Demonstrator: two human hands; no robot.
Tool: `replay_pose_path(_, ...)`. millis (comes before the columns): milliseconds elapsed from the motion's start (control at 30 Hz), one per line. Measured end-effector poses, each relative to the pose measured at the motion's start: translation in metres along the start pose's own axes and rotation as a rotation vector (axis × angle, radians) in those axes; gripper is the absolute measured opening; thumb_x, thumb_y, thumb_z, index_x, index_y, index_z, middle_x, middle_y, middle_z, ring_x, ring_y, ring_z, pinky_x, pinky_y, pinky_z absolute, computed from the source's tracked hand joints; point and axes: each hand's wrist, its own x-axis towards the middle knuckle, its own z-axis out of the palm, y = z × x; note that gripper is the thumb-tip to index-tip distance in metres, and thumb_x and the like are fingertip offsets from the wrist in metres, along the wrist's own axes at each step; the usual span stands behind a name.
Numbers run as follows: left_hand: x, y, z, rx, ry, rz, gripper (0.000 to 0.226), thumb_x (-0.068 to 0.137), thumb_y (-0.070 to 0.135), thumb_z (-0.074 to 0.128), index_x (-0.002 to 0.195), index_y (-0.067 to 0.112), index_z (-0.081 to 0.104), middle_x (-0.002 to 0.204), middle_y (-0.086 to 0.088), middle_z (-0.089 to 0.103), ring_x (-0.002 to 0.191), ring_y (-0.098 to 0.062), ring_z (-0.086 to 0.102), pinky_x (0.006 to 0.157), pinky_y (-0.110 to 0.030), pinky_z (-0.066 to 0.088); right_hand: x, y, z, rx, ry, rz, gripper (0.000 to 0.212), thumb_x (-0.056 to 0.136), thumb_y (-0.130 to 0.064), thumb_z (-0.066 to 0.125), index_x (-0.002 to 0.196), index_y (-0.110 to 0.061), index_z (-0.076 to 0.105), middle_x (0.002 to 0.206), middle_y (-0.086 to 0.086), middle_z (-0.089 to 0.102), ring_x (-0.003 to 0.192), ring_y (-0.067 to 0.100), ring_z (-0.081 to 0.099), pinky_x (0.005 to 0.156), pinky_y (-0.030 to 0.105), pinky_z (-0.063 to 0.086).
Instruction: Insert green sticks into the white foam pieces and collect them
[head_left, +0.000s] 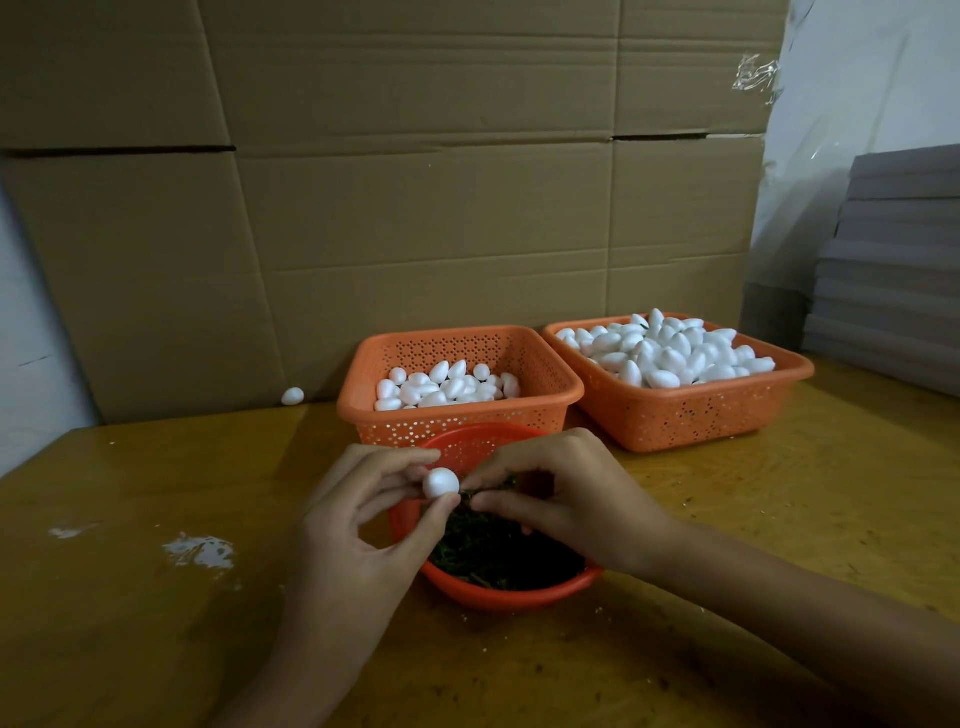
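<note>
My left hand (358, 525) pinches a white foam piece (440, 482) between thumb and fingertips, above the round red bowl (511, 595) that holds a dark heap of green sticks (498, 551). My right hand (561, 493) pinches a green stick (480, 487) whose tip meets the foam piece. Behind the bowl stands an orange basket (457, 410) partly filled with foam pieces (447, 387). A second orange basket (685, 410) to its right is heaped with foam pieces (670, 351).
A flattened cardboard sheet (415, 182) stands as a wall behind the baskets. One loose foam piece (292, 396) lies at its foot on the left. Grey stacked sheets (893, 270) sit at the right. White smears (197, 551) mark the wooden table (156, 623).
</note>
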Motion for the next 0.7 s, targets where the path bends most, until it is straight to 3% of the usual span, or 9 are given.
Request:
replay_pose_path(333,-0.0003,-0.0037,0.0011,-0.044,-0.005,-0.052,0.025,0.083,0.036,0.077,0.108,0.041,0.072,0.111,0.014,0.073,0.107,-0.006,0.073,0.087,-0.015,0.056,0.0002,0.002,0.0006,0.018,0.049,0.049,0.011,0.096,-0.023,0.075,0.107,-0.024,0.078,0.098,-0.016,0.076,0.073,-0.01,0.066,0.073,0.018,0.052)
replay_pose_path(567,-0.0016,-0.0048,0.0021,-0.034,-0.004,-0.092,0.025,0.083,0.043,0.074,0.109,0.043,0.071,0.111,0.017,0.074,0.108,-0.004,0.072,0.088,-0.013,0.055,0.0,-0.0022,-0.0003,0.045,0.037,0.039,0.014,0.094,-0.02,0.078,0.107,-0.02,0.08,0.097,-0.015,0.078,0.067,-0.008,0.066,0.07,0.015,0.051)
replay_pose_path(700,-0.002,-0.0054,0.0023,-0.015,-0.018,-0.079,0.024,0.084,0.039,0.074,0.108,0.041,0.071,0.11,0.015,0.074,0.108,-0.008,0.072,0.088,-0.017,0.057,-0.0014,-0.003,0.0001,0.12,0.035,0.06,0.014,0.093,-0.022,0.079,0.106,-0.019,0.075,0.095,-0.012,0.079,0.052,0.01,0.069,0.064,0.031,0.06)
